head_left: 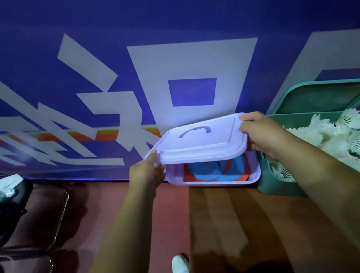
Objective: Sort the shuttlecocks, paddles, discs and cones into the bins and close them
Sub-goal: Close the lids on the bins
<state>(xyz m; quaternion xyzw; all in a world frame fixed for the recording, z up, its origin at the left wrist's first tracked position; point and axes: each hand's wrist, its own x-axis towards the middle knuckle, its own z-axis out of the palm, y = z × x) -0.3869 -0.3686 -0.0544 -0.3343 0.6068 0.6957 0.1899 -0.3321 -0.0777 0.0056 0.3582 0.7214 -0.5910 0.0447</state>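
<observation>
My left hand (pixel 148 175) grips the left end of the pale purple lid (pixel 198 141), thumb on the rim. The lid hangs just above the purple bin (pixel 216 181), handle side up, its long axis running left to right across me. Under it, blue and orange discs (pixel 212 171) lie flat in the bin, which sits at the far left of the bench (pixel 235 222). My right hand (pixel 261 133) clamps the lid's right end. Just beside, the green bin (pixel 273 183) holds white shuttlecocks (pixel 339 134), its green lid (pixel 323 96) propped open behind.
</observation>
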